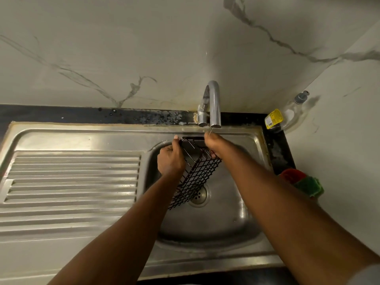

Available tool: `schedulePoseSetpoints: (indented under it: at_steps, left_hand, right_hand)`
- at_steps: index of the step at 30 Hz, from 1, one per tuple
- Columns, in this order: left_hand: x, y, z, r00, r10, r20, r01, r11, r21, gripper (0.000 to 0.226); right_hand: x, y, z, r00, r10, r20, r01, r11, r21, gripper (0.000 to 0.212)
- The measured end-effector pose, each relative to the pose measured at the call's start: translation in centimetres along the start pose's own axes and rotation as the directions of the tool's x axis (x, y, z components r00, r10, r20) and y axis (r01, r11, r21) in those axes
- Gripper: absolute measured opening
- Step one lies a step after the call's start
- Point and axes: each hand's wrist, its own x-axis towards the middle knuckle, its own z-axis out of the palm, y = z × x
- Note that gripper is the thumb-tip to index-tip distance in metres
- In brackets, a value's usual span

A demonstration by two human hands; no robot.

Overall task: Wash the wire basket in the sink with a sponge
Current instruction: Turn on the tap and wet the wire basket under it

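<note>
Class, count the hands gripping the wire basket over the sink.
2. The left hand grips the wire basket on its left edge; the right hand grips its far right corner, just below the tap. No further hand is in view.

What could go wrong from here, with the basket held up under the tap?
1. Both the left hand and right hand grip the wire basket, while the sponge sits on the counter to the right. Releasing one hand to fetch it could let the tilted basket slip into the sink.
2. The thin stream from the faucet falls by the right hand, so water may run down the forearm rather than wet the mesh.
</note>
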Motion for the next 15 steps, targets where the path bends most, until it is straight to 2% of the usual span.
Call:
schedulePoseSetpoints:
  at_steps: [1,3,5,8,10,12,14,15]
  left_hand:
    - [0.0,0.2,-0.1,1.000,0.009,-0.017,-0.008,1.000,0.010,0.062]
    - [0.3,0.6,-0.3,0.998,0.027,-0.051,-0.026,0.999,0.037,0.064]
    - [0.9,0.5,-0.2,0.997,0.035,-0.064,-0.036,0.999,-0.019,0.067]
    - [1.3,0.6,0.1,0.995,-0.002,-0.100,-0.002,0.999,-0.037,0.066]
    - [1.6,0.7,0.0,0.996,-0.049,-0.075,0.041,0.994,-0.100,0.060]
    - [1.8,1.0,-0.2,0.993,-0.102,-0.053,0.090,0.978,-0.190,0.054]
    - [1.7,0.9,-0.6,0.990,-0.133,-0.038,0.122,0.971,-0.207,0.051]
    - [1.6,0.9,-0.9,0.993,-0.111,-0.029,0.105,0.979,-0.177,0.053]
  right_hand:
    - [0.4,0.1,0.0,1.000,0.016,-0.015,-0.015,1.000,0.027,0.045]
    - [0.1,-0.2,0.4,0.996,0.029,-0.088,-0.027,0.999,0.027,0.053]
    - [0.0,-0.6,1.1,0.990,-0.022,-0.136,0.018,0.999,-0.028,0.061]
    - [-0.7,-1.3,2.6,0.978,-0.095,-0.185,0.056,0.977,-0.205,0.074]
    - [-1.9,-1.4,4.0,0.967,-0.168,-0.193,0.097,0.939,-0.330,0.078]
    - [-3.8,-1.5,4.9,0.932,-0.300,-0.203,0.188,0.880,-0.436,0.080]
    - [-4.1,-1.0,5.2,0.901,-0.397,-0.172,0.280,0.838,-0.468,0.081]
    - [-3.4,-0.5,5.1,0.903,-0.398,-0.160,0.294,0.846,-0.446,0.082]
